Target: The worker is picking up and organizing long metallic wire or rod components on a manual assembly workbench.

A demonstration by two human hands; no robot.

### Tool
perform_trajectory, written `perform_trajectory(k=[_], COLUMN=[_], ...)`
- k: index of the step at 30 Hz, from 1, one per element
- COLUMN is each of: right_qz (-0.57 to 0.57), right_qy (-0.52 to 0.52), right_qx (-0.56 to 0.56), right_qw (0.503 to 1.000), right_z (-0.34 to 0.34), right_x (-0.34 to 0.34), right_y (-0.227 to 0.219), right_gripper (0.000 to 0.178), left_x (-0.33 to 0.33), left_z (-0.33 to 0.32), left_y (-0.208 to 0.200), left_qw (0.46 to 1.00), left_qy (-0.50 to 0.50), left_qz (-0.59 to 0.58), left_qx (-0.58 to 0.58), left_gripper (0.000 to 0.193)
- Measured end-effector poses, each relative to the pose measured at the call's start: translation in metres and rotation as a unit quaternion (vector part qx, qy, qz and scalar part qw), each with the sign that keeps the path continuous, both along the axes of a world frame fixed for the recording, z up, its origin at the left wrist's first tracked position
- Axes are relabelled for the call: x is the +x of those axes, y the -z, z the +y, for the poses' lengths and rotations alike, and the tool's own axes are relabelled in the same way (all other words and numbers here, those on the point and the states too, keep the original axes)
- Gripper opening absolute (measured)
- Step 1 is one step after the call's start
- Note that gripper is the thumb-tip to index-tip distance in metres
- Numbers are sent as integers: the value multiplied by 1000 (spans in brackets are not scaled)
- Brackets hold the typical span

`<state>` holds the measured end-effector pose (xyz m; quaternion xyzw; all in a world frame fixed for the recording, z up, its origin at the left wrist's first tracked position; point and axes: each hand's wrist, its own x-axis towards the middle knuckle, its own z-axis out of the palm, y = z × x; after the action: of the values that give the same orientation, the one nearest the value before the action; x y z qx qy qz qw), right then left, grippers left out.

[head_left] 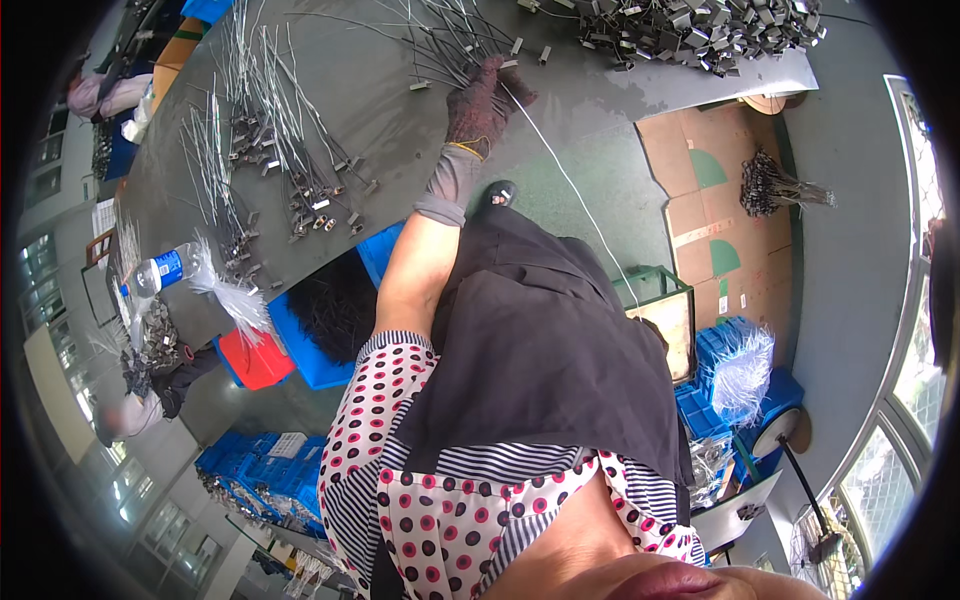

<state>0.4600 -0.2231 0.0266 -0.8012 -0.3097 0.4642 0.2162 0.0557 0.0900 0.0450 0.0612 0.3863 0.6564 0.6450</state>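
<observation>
My left hand (482,105), in a dark reddish work glove with a grey cuff, reaches over the grey table. Its fingers close around thin wires (452,48), which fan out past the hand and have small metal clips at some ends. From beside the glove a long white wire (568,178) runs down to a green-framed box (672,318) near my right side. A dark shape sits at the box edge, too unclear to name. My right hand does not show; the apron may hide it.
More wires with metal clips (285,150) lie on the table (370,150) at left. A heap of metal clips (700,35) covers the far right corner. Blue bins (375,250), a red bin (255,358) and flattened cardboard (690,220) surround me. Another person (140,410) is at far left.
</observation>
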Motion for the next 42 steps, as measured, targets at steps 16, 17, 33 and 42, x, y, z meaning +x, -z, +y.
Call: perform_trajectory(k=[16, 17, 33, 42], right_qz=[157, 161, 40, -9], right_qy=[-171, -201, -321, -451], right_qx=[7, -24, 242, 402], right_qw=[973, 966, 915, 797], right_z=[143, 149, 366, 371], right_x=[-130, -135, -266, -280], right_y=[8, 7, -41, -58], right_gripper=[41, 42, 47, 42], left_x=[40, 24, 3, -17], left_z=[-47, -36, 12, 24], left_y=[-8, -4, 50, -32], left_qw=[960, 965, 885, 589], left_qy=[202, 182, 150, 244], left_qz=[195, 186, 436, 771], left_qx=[-10, -31, 66, 16], left_gripper=[33, 33, 31, 30])
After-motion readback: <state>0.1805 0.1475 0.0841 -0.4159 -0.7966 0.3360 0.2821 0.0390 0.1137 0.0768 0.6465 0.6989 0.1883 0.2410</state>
